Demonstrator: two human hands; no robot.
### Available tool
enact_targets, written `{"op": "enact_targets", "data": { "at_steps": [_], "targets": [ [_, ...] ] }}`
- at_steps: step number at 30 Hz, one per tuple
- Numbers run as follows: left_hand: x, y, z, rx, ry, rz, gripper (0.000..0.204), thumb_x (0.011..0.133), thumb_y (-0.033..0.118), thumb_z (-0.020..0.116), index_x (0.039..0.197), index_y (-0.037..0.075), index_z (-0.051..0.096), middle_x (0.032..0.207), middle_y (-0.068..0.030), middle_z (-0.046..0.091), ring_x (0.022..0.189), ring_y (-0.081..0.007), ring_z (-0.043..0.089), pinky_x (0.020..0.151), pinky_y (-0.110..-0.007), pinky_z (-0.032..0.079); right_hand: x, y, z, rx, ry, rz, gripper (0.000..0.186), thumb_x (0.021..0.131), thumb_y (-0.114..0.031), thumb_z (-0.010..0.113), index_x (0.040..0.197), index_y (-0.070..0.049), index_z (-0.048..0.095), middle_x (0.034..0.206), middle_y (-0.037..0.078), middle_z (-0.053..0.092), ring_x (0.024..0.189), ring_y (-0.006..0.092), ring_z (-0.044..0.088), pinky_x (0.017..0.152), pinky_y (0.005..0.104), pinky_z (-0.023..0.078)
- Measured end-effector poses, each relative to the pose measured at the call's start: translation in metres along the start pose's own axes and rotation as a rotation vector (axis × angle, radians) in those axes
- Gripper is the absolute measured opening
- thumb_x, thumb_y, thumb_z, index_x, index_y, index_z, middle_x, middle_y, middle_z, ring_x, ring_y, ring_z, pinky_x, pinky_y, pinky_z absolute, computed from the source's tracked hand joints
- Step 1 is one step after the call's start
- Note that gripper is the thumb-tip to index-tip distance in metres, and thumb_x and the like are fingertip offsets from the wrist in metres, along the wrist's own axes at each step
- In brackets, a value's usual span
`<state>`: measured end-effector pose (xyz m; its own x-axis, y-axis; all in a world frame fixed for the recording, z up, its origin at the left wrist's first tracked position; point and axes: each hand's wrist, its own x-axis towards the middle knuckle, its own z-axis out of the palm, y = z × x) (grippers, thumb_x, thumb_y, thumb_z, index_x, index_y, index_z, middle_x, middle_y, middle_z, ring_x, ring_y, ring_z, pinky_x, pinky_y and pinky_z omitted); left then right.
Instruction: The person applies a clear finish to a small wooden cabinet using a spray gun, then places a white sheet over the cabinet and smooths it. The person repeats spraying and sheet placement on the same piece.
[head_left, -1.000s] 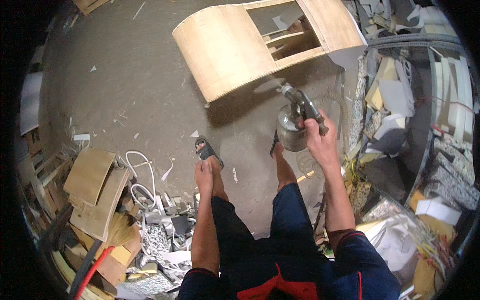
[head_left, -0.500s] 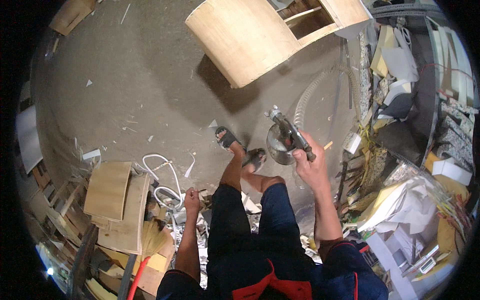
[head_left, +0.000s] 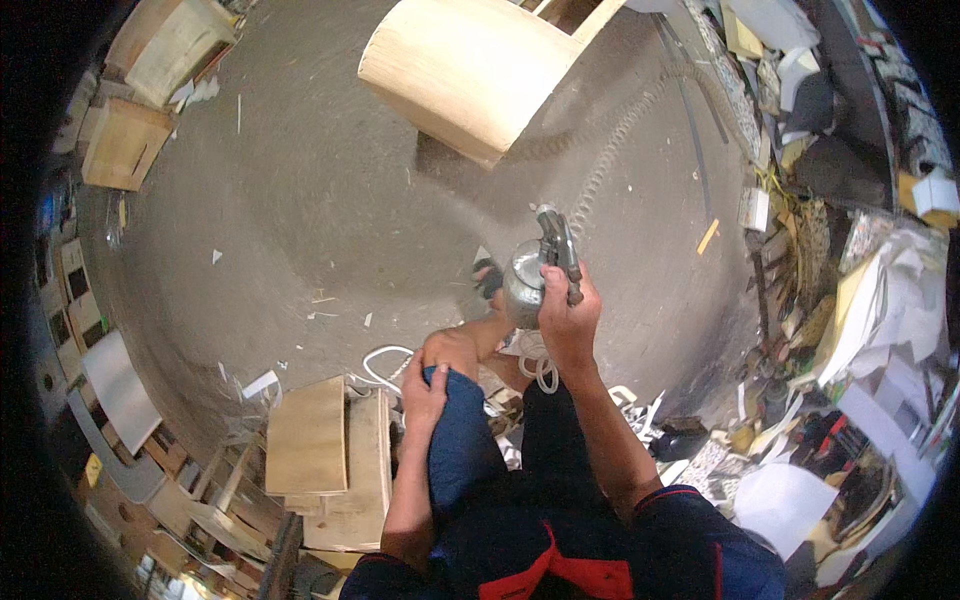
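Observation:
My right hand (head_left: 568, 320) grips a metal spray gun (head_left: 560, 250) with a silvery cup (head_left: 522, 285), held out in front of my legs; a translucent coiled hose (head_left: 600, 170) runs across the floor beyond it. My left hand (head_left: 424, 398) is at my bent left knee (head_left: 450, 350), fingers curled on the blue trouser leg beside it. Above the gun, at the top of the view, lies a pale curved wooden furniture piece (head_left: 450, 75) with an opening, partly out of frame.
Plywood boards (head_left: 305, 440) lie at the lower left, with white tubing (head_left: 375, 370) beside them. Wooden boxes (head_left: 125, 140) stand at the upper left. Foam and paper scraps (head_left: 785, 500) are piled along the right. The grey floor (head_left: 290, 210) has small scraps on it.
The wooden piece now sits higher in the view, farther from the spray gun. The gun has moved left. My left hand has shifted onto the knee, which is more bent.

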<state>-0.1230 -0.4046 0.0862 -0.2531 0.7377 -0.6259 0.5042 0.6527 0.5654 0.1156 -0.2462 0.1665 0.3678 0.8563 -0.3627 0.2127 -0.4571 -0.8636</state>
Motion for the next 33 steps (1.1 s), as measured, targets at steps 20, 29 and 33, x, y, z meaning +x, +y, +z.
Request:
{"op": "enact_targets", "data": {
  "at_steps": [20, 29, 33],
  "targets": [
    [0.129, -0.082, -0.164, 0.796, -0.455, -0.039, 0.096, 0.078, 0.043, 0.077, 0.155, 0.011, 0.029, 0.154, -0.031, 0.033, 0.124, -0.048, 0.055, 0.099, -0.052, 0.052, 0.008, -0.08, 0.196, -0.005, 0.381, 0.045, 0.037, 0.101, -0.034, 0.059, 0.108, 0.002, 0.064, 0.077, 0.013, 0.064, 0.069, 0.0217, 0.06, 0.066, 0.039, 0.049],
    [0.158, -0.101, -0.188, 0.749, -0.528, -0.112, 0.104, 0.074, 0.049, 0.079, 0.156, 0.011, 0.028, 0.154, -0.0309, 0.033, 0.127, -0.0505, 0.052, 0.103, -0.055, 0.048, 0.021, -0.109, 0.265, 0.024, 0.376, -0.024, 0.038, 0.102, -0.035, 0.054, 0.086, -0.003, 0.064, 0.072, 0.0, 0.057, 0.065, 0.0092, 0.05, 0.059, 0.028, 0.04],
    [0.166, -0.095, -0.196, 0.766, -0.548, -0.086, 0.099, 0.077, 0.051, 0.074, 0.154, 0.008, 0.031, 0.153, -0.0312, 0.035, 0.124, -0.0507, 0.054, 0.102, -0.055, 0.049, 0.028, -0.119, 0.28, 0.01, 0.327, -0.026, 0.039, 0.102, -0.037, 0.055, 0.091, -0.001, 0.065, 0.072, 0.0, 0.058, 0.066, 0.0102, 0.051, 0.06, 0.0285, 0.043]
  ]
}}
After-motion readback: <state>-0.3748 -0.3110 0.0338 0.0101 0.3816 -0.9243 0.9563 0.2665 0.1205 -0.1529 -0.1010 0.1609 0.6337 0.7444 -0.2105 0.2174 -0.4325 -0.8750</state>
